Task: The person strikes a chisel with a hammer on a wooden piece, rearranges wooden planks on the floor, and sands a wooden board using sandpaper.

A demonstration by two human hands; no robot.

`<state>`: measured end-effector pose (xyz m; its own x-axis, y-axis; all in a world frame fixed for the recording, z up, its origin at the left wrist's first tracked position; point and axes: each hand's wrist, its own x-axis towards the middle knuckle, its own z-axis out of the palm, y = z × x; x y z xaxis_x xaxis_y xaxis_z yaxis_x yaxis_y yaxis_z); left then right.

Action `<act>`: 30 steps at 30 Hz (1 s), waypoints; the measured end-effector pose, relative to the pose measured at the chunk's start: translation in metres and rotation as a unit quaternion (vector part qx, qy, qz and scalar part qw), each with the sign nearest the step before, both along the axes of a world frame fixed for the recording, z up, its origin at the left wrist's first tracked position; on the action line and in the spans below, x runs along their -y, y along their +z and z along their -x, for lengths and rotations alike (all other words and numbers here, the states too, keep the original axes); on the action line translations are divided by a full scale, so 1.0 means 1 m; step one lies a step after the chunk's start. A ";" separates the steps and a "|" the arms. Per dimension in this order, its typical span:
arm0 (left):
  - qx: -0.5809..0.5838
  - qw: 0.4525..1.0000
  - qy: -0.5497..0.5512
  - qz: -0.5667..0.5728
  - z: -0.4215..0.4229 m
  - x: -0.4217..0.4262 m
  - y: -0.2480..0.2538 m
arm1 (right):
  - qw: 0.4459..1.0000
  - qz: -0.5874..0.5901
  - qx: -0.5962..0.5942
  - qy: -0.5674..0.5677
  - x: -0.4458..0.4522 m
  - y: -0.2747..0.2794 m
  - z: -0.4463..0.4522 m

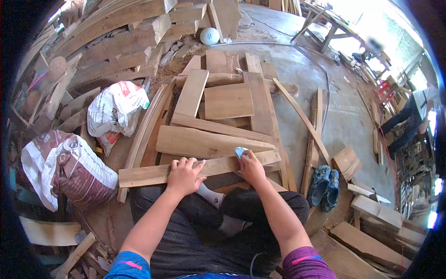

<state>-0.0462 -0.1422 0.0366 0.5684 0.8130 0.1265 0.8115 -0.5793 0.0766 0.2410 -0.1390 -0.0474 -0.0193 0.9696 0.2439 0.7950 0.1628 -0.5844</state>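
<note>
A long narrow wooden plank (213, 167) lies across in front of my crossed legs. My left hand (185, 176) holds its left half, with fingers over the top face and the thumb at the near edge. Near the plank's right end, my right hand (251, 168) is closed on a small light-blue folded piece (240, 151), perhaps sandpaper, pressed to the wood; most of it is hidden by the fingers. Just beyond lies a wider tapered board (200, 141). Farther out, a squarish wooden panel (228, 101) rests among several other boards.
Two filled sacks, one white (116, 109) and one brown-and-white (74, 169), stand at left. Blue clogs (324, 186) sit at right beside a leaning wooden strip (302, 122). Stacked timber (116, 42) fills the back left. Another person (411, 116) is at far right.
</note>
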 end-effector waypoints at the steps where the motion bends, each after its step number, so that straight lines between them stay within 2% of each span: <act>1: 0.010 1.000 -0.001 -0.002 0.000 -0.001 0.001 | 1.000 0.004 0.004 -0.011 -0.005 -0.008 -0.010; 3: -0.016 1.000 -0.002 -0.015 0.000 0.002 0.004 | 0.987 0.089 0.041 -0.129 -0.014 -0.014 -0.044; 4: -0.027 0.999 -0.004 -0.025 -0.001 0.002 0.005 | 0.983 0.029 0.007 -0.183 -0.020 -0.039 -0.069; 6: -0.018 1.000 -0.003 -0.024 0.001 0.001 0.001 | 0.948 0.131 -0.014 -0.288 -0.023 -0.039 -0.086; 7: -0.007 1.000 -0.008 -0.025 0.000 0.001 0.003 | 0.962 0.087 0.000 -0.259 -0.020 -0.042 -0.080; 8: -0.022 1.000 -0.006 -0.012 -0.002 0.001 0.006 | 0.956 0.134 -0.013 -0.260 -0.024 -0.043 -0.070; 9: -0.018 1.000 -0.008 -0.013 -0.003 0.001 0.005 | 0.961 0.132 -0.041 -0.238 -0.016 -0.035 -0.053; 10: -0.014 1.000 -0.010 -0.013 -0.004 0.000 0.004 | 0.971 0.183 0.009 -0.151 -0.005 0.008 -0.031; 11: -0.013 1.000 -0.007 -0.003 -0.006 -0.001 0.005 | 0.983 0.151 0.008 -0.106 -0.006 -0.020 -0.029; 12: -0.013 1.000 0.002 0.006 -0.007 0.001 0.006 | 0.992 0.089 -0.039 -0.075 0.002 -0.015 -0.024; 13: -0.004 1.000 -0.001 0.004 -0.009 0.002 0.005 | 0.994 0.056 -0.019 -0.088 -0.001 -0.013 -0.031; 15: 0.007 1.000 0.000 0.008 -0.010 0.003 0.006 | 0.970 0.124 -0.008 -0.207 -0.008 -0.034 -0.067; 17: -0.006 1.000 0.006 0.006 -0.010 0.005 0.006 | 0.963 0.087 -0.002 -0.254 -0.009 -0.042 -0.088; 19: -0.009 1.000 0.004 -0.007 -0.011 0.004 0.009 | 0.916 0.066 -0.069 -0.389 -0.020 -0.046 -0.082; 20: -0.007 1.000 0.007 -0.003 -0.009 0.004 0.009 | 0.947 0.095 -0.056 -0.303 -0.016 -0.042 -0.072; 22: -0.009 0.999 0.023 0.038 -0.010 0.006 0.012 | 0.967 0.152 -0.082 -0.188 -0.008 -0.029 -0.037; 23: 0.003 0.999 0.023 0.046 -0.011 0.006 0.013 | 0.990 0.022 -0.070 -0.123 -0.003 -0.042 -0.019; 25: 0.017 0.998 0.022 0.050 -0.011 0.004 0.007 | 0.992 0.097 -0.006 -0.079 0.007 -0.019 -0.015; 26: 0.012 0.998 0.016 0.054 -0.009 0.008 0.006 | 0.987 0.007 -0.084 -0.137 -0.005 -0.069 -0.030; 27: 0.010 0.999 0.013 0.041 -0.010 0.008 0.004 | 0.967 0.110 -0.037 -0.225 0.000 -0.039 -0.044; 29: -0.002 1.000 0.014 0.021 -0.010 0.006 0.007 | 0.946 0.108 -0.077 -0.297 0.002 -0.024 -0.077; 30: -0.010 1.000 0.011 0.013 -0.010 0.008 0.008 | 0.943 0.061 -0.044 -0.323 0.000 -0.039 -0.085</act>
<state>-0.0366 -0.1500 0.0449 0.5533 0.8276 0.0947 0.8251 -0.5601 0.0743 0.3260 -0.1387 -0.0867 0.6003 0.7931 0.1030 0.6525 -0.4112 -0.6365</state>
